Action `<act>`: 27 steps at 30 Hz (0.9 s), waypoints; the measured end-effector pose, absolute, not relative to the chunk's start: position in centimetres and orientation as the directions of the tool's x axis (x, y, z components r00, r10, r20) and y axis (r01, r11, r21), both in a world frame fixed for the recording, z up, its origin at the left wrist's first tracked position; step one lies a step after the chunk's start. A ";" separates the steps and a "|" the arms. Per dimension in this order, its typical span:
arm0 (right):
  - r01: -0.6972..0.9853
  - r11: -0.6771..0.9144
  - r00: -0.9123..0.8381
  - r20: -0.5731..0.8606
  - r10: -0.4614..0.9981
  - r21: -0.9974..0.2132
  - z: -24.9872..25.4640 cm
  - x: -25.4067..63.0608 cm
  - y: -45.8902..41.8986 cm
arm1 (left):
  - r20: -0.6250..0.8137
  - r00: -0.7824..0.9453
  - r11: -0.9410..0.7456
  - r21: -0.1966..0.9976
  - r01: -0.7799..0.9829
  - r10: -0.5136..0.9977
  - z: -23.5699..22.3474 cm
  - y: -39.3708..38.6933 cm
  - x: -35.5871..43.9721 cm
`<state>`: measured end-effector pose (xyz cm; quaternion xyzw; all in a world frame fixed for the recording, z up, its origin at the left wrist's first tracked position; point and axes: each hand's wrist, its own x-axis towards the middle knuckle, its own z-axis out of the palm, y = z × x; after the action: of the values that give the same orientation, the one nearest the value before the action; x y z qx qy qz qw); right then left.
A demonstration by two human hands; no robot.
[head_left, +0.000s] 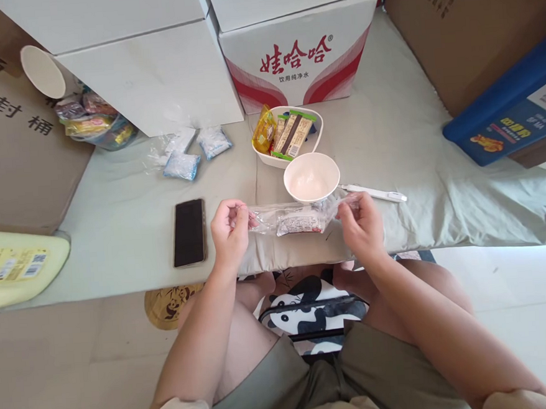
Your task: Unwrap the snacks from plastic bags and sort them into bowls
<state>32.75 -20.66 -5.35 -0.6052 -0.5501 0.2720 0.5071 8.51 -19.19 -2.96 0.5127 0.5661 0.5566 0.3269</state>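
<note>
Pinching with left hand and right hand, fingers against thumbs, at opposite ends of a clear plastic wrapper; held stretched from side to side near the front edge of a cloth-covered tabletop, too close to tell whether touching the cloth; at the wrapper's middle, a printed packet; directly beyond, a white bowl, just in front of a white tray; in the tray, a yellow packet on the left and green-ended snack packets to its right; just beyond the right hand, a slim white tool, lying aslant; near the left hand, on its outer side, a dark-screened phone, lying face up; farther back, two blue-and-white packets, close together; behind the tray, a white box with red lettering.
</note>
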 end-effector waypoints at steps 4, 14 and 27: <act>0.263 0.113 0.345 0.203 0.916 -0.958 -5.5 33.3 -20.1 | 0.105 -0.268 -0.110 0.994 -0.005 0.958 -2.6 -19.0 8.6; 0.503 0.547 -0.283 0.471 0.836 -0.669 -4.7 34.3 -20.9 | 0.009 -0.167 -0.040 0.983 -0.182 0.986 -1.2 -19.3 8.2; 0.722 0.505 -0.121 0.632 0.765 -0.473 -4.9 34.1 -21.2 | 0.099 -0.107 -0.105 0.993 -0.048 0.989 -1.8 -19.4 7.1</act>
<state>34.11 -21.16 -4.88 -0.4970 -0.7483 0.0246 0.4386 7.12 -19.45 -1.78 0.4844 0.4857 0.5636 0.4603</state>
